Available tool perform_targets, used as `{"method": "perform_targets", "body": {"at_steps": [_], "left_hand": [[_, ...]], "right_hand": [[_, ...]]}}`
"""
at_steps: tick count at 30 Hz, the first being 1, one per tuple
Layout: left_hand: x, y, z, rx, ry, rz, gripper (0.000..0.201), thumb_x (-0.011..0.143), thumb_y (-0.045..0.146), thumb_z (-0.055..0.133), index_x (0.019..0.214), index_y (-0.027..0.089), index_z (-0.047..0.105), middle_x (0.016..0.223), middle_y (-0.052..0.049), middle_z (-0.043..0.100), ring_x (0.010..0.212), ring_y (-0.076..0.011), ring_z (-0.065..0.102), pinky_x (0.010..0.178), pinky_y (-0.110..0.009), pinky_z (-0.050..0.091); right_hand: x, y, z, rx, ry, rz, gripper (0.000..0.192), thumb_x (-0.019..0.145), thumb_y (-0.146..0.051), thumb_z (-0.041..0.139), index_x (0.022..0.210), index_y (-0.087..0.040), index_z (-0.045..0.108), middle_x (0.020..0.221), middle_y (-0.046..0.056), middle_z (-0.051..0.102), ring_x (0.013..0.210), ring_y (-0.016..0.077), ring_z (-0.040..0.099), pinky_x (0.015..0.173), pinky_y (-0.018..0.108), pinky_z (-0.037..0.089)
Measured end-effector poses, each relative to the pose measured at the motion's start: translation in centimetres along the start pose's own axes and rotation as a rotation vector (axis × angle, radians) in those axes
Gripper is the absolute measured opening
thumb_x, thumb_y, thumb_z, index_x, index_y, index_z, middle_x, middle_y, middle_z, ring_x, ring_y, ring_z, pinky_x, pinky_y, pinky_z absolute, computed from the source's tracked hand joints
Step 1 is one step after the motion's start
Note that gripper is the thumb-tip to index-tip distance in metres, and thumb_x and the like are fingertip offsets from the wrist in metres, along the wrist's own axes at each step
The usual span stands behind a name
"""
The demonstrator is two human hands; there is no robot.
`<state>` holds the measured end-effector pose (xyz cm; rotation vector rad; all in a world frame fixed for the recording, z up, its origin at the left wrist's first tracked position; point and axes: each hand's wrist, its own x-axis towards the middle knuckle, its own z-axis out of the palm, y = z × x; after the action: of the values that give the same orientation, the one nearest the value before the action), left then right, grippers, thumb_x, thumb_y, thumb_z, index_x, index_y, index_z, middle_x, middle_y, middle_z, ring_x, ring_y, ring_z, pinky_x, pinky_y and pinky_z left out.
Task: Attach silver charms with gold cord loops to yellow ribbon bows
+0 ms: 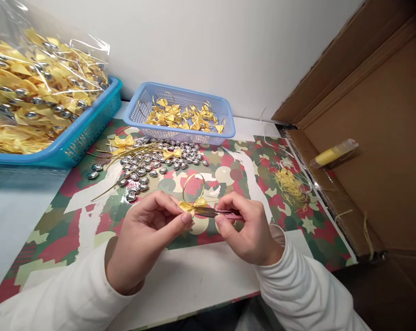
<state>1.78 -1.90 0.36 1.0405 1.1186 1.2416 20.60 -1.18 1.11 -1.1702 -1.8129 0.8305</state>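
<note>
Between thumb and fingers, my left hand (156, 225) pinches a yellow ribbon bow (196, 203) that has a gold cord loop (194, 176) rising from it. My right hand (244, 225) is closed around a small tool with dark blades and pinkish handles, which looks like scissors (208, 212). Its dark tip reaches the bow's right side, close to my left fingertips. Whether the blades are apart is hard to make out. Behind my hands, silver bells (142, 172) lie in a loose pile, with gold cords (132, 154) and another yellow bow (172, 153) on top.
A blue basket (180, 133) of looped yellow bows stands at the back. To the left, a larger blue basket (87, 138) holds a clear bag (45, 82) of ribbons and bells. Thread scraps (292, 186) lie on the right, near a cardboard wall (373, 115) and a yellow tube (335, 153).
</note>
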Motion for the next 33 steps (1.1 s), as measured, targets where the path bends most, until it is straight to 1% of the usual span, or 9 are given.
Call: {"method": "perform_targets", "body": {"at_steps": [5, 10, 14, 18, 24, 26, 29, 31, 33], "left_hand": [[-0.1, -0.1, 0.0, 0.004, -0.001, 0.008, 0.026, 0.069, 0.034, 0.082, 0.064, 0.024, 0.058, 0.063, 0.002, 0.060, 0.058, -0.0146, 0.062, 0.043, -0.023, 0.047], [-0.2, 0.0, 0.1, -0.001, 0.004, 0.040, 0.023, 0.070, 0.029, 0.083, 0.065, 0.025, 0.061, 0.065, 0.003, 0.059, 0.053, -0.0109, 0.056, 0.040, -0.021, 0.042], [-0.1, 0.0, 0.1, 0.013, -0.023, 0.072, 0.021, 0.071, 0.024, 0.081, 0.065, 0.024, 0.062, 0.064, 0.004, 0.059, 0.049, -0.0087, 0.051, 0.040, -0.020, 0.039], [-0.1, -0.2, 0.1, 0.012, -0.032, 0.101, 0.019, 0.071, 0.018, 0.080, 0.065, 0.023, 0.062, 0.064, 0.004, 0.060, 0.051, -0.0086, 0.052, 0.043, -0.018, 0.042], [0.0, -0.6, -0.1, 0.007, -0.033, 0.106, 0.019, 0.071, 0.016, 0.079, 0.065, 0.022, 0.062, 0.063, 0.004, 0.059, 0.055, -0.0094, 0.056, 0.048, -0.017, 0.047], [0.1, -0.9, -0.2, -0.019, -0.029, 0.088, 0.019, 0.072, 0.021, 0.080, 0.066, 0.023, 0.063, 0.063, 0.003, 0.060, 0.055, -0.0106, 0.057, 0.049, -0.019, 0.049], [0.2, -1.3, -0.5, -0.070, -0.022, 0.049, 0.019, 0.072, 0.026, 0.082, 0.068, 0.024, 0.063, 0.065, 0.002, 0.061, 0.056, -0.0128, 0.060, 0.051, -0.022, 0.051], [0.2, -1.4, -0.6, -0.092, -0.029, 0.036, 0.020, 0.072, 0.027, 0.082, 0.068, 0.023, 0.062, 0.065, 0.002, 0.061, 0.057, -0.0130, 0.061, 0.053, -0.023, 0.052], [0.2, -1.3, -0.6, -0.084, -0.065, 0.031, 0.020, 0.072, 0.025, 0.081, 0.068, 0.022, 0.061, 0.064, 0.002, 0.060, 0.057, -0.0118, 0.060, 0.052, -0.021, 0.051]], "right_hand": [[0.0, 0.0, 0.0, -0.005, -0.003, 0.004, 0.006, 0.078, -0.025, 0.058, 0.078, -0.020, 0.055, 0.065, -0.002, 0.060, 0.053, 0.0102, 0.053, 0.050, 0.022, 0.043], [0.0, 0.0, 0.1, 0.000, -0.004, 0.012, 0.007, 0.079, -0.024, 0.059, 0.078, -0.019, 0.055, 0.062, -0.003, 0.057, 0.051, 0.0092, 0.049, 0.049, 0.021, 0.040], [0.0, 0.0, 0.1, 0.020, -0.015, 0.033, 0.007, 0.079, -0.025, 0.059, 0.079, -0.020, 0.056, 0.063, -0.003, 0.058, 0.052, 0.0099, 0.050, 0.049, 0.022, 0.040], [-0.1, 0.0, 0.2, 0.075, -0.013, 0.042, 0.006, 0.079, -0.024, 0.060, 0.079, -0.019, 0.056, 0.066, -0.002, 0.059, 0.053, 0.0093, 0.050, 0.049, 0.021, 0.039], [-0.1, 0.1, 0.2, 0.147, -0.029, 0.091, 0.010, 0.080, -0.024, 0.061, 0.075, -0.018, 0.055, 0.060, -0.004, 0.052, 0.049, 0.0077, 0.044, 0.047, 0.021, 0.035], [0.0, 0.3, 0.0, 0.216, -0.027, 0.099, 0.008, 0.082, -0.025, 0.059, 0.078, -0.018, 0.055, 0.060, -0.004, 0.051, 0.051, 0.0082, 0.044, 0.048, 0.021, 0.035], [0.2, 0.5, -0.4, 0.302, 0.026, 0.100, 0.010, 0.084, -0.028, 0.058, 0.086, -0.019, 0.056, 0.062, -0.004, 0.050, 0.054, 0.0089, 0.045, 0.049, 0.021, 0.036], [0.3, 0.6, -0.3, 0.315, 0.055, 0.134, 0.020, 0.080, -0.032, 0.066, 0.092, -0.020, 0.057, 0.058, -0.007, 0.043, 0.051, 0.0081, 0.039, 0.048, 0.021, 0.031], [0.4, 0.7, 0.0, 0.341, 0.033, 0.198, 0.033, 0.076, -0.034, 0.074, 0.101, -0.020, 0.059, 0.053, -0.010, 0.034, 0.048, 0.0069, 0.030, 0.046, 0.021, 0.025]]}}
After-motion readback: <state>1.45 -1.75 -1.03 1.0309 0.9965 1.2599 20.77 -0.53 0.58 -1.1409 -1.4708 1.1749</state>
